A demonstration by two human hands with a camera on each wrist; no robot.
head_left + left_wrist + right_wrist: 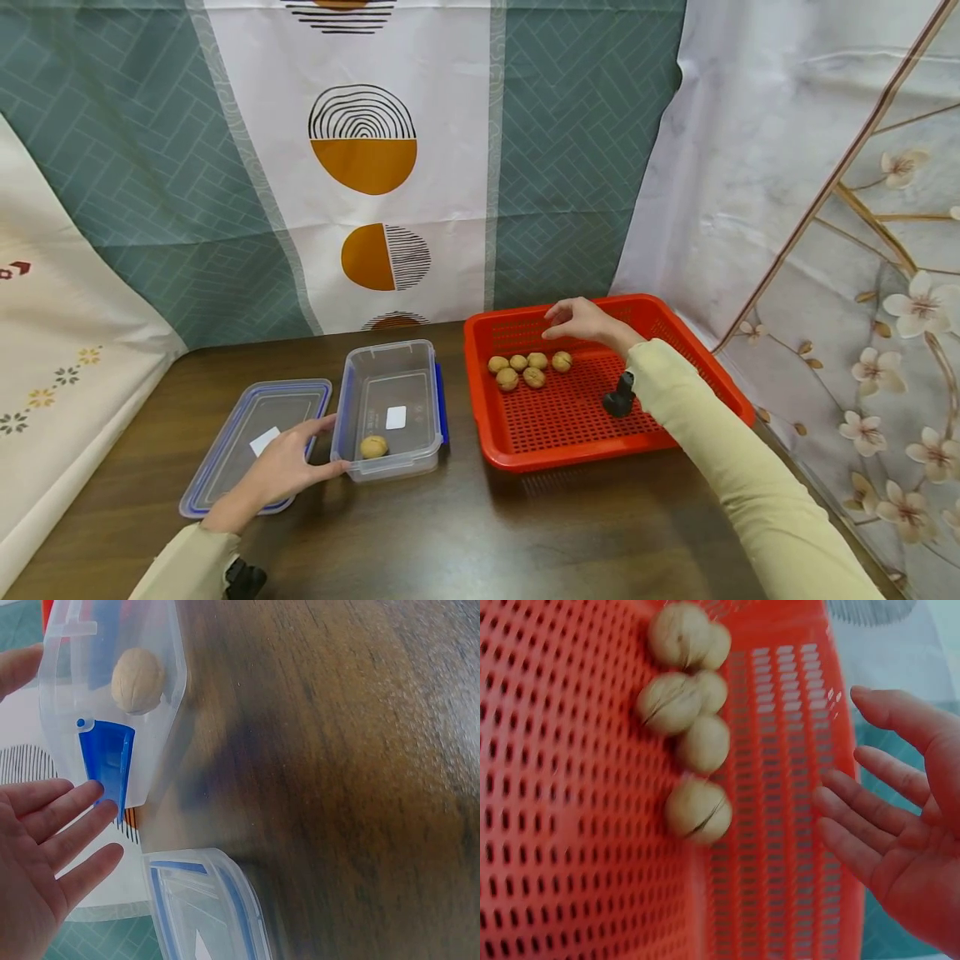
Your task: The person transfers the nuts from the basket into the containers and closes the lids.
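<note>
My left hand [288,462] rests at the left side of a clear plastic box [382,392], thumb by its near corner. Its fingers are spread and fairly straight, close to a blue latch [109,757] in the left wrist view. One walnut [373,447] lies inside the box at the near end. My right hand [581,321] hovers over the back of a red plastic basket [482,417], holding nothing, its fingers loosely bent. Below and left of it, several walnuts [534,377] are grouped in the basket's left part; in the right wrist view the walnuts [697,810] sit along the perforated wall.
A clear lid [225,450] with a blue seal lies flat on the brown wooden table [450,542], left of the box. Behind the table hangs a patterned curtain [420,200], and a floral cloth [900,375] borders the right side.
</note>
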